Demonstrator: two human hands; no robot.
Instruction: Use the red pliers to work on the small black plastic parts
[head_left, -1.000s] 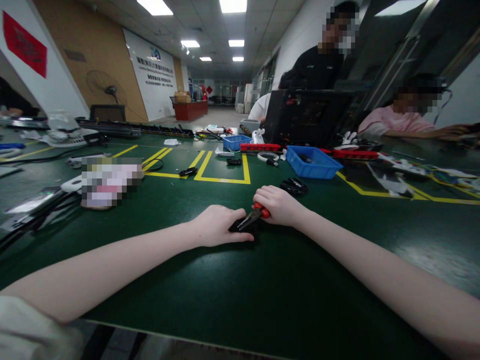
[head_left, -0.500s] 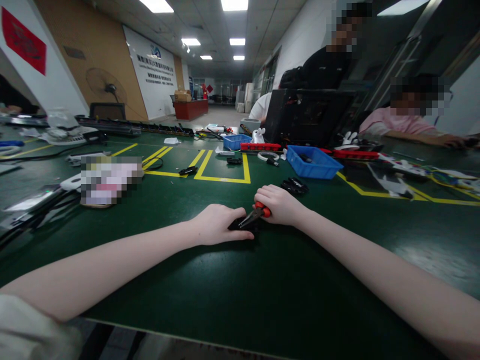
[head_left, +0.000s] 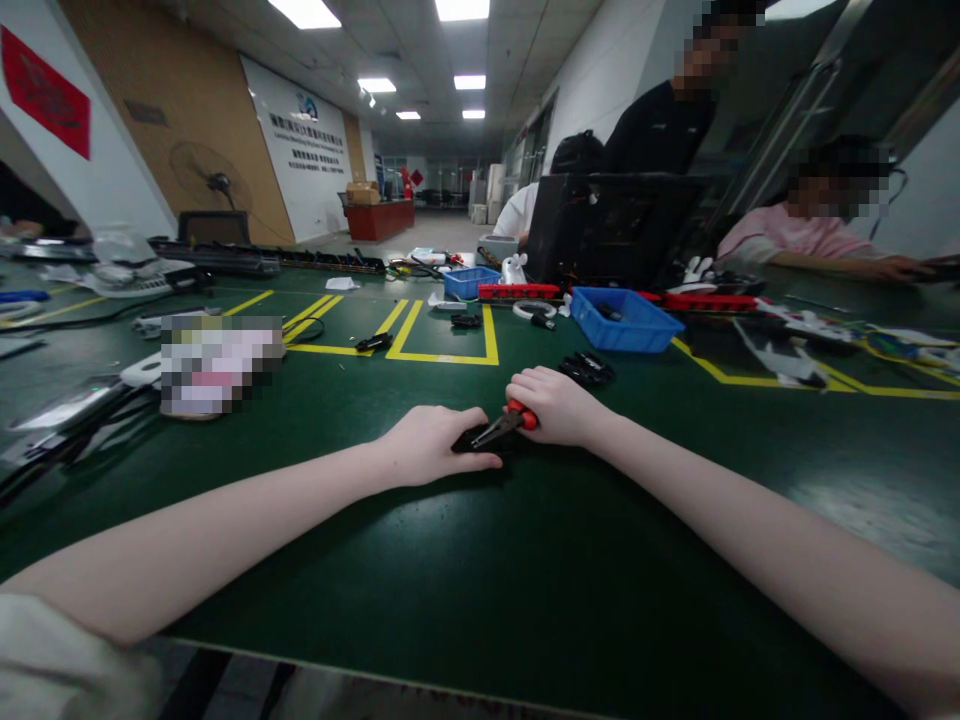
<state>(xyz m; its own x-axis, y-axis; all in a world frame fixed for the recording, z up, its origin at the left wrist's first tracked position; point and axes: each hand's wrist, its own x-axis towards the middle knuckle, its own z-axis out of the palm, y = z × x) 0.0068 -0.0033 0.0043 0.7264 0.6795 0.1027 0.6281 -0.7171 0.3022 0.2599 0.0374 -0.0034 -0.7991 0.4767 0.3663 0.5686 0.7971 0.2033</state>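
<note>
My right hand [head_left: 553, 405] is closed around the red handles of a pair of needle-nose pliers [head_left: 499, 430], whose metal jaws point left and toward me. My left hand [head_left: 427, 445] grips a small black piece [head_left: 466, 440] between thumb and fingers, right at the plier tips. The black piece is mostly hidden by my fingers and the jaws, so its exact kind does not show. Whether the jaws bite on it I cannot tell. Both hands are low over the green table [head_left: 480, 580]. Just beyond my right hand lies a bundle of black cables [head_left: 587, 368].
A blue bin [head_left: 626, 322] stands behind the cable bundle, with a smaller blue bin [head_left: 470, 282] farther back. Left of me lie a phone-like object [head_left: 217, 370] and dark cables [head_left: 82, 435]. A large black case [head_left: 615, 230] stands at the back. Co-workers sit and stand beyond.
The view has shifted slightly. Both hands keep their grips, with the pliers and the black piece in nearly the same place.
</note>
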